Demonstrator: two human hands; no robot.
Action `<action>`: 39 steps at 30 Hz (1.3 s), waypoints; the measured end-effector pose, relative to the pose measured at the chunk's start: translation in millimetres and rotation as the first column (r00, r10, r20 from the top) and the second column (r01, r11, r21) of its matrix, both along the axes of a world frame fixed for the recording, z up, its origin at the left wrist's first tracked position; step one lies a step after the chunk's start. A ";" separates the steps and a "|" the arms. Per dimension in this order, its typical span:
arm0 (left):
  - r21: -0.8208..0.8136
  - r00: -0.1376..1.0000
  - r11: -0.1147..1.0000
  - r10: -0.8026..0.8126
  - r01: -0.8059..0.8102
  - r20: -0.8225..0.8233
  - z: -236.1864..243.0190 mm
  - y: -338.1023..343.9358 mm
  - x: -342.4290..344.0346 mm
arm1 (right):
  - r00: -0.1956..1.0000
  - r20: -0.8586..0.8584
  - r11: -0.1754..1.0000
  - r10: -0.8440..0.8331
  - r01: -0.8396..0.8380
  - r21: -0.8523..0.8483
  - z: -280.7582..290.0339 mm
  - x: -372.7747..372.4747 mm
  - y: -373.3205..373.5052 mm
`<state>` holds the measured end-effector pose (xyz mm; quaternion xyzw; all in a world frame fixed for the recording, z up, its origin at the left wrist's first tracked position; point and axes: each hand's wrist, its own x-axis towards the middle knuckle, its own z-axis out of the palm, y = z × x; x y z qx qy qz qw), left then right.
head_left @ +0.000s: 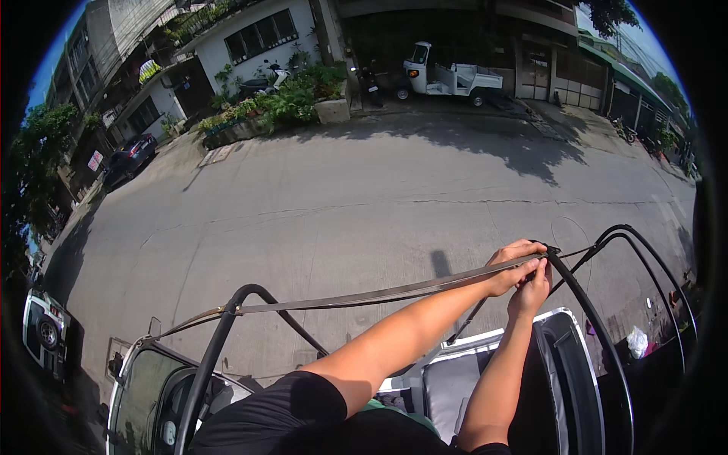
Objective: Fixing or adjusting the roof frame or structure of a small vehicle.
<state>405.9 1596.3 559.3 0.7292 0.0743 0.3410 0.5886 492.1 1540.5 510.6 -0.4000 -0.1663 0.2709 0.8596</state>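
Note:
My left hand (506, 267) grips a long, flat grey strap (394, 290) where it meets a black tubular frame (578, 296) on the right. My right hand (532, 290) is closed just below, at the same joint, with its thumb near the strap; whatever is between its fingers is hidden. The strap runs left across the view, over a second black bar (220, 326). Beneath my arms sits a small white vehicle with a grey padded seat (449, 387) and a windscreen (148, 387) at the lower left.
A concrete road (341, 189) lies beyond the frame. Across it stand a white three-wheeler (466, 80), motorbikes and planters (296, 98). A dark car (129, 159) is parked at the upper left, a white vehicle (42, 334) at the left. A white bag (637, 341) lies at the right.

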 end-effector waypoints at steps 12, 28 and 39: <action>0.047 0.997 0.996 0.076 -0.075 -0.011 18.8 -14.0 -34.6 | 0.972 0.083 0.968 0.219 -0.206 -0.146 -33.2 49.9 6.7; -0.208 0.986 0.969 0.106 -0.131 -0.130 -19.6 -42.7 -47.7 | 0.881 0.036 0.882 0.471 -0.471 -0.005 -52.9 3.4 -42.1; 0.928 0.808 0.159 0.554 -0.338 0.200 86.6 -50.3 -103.8 | 0.911 -0.343 0.376 0.228 -0.407 -0.832 -230.0 -126.5 -340.0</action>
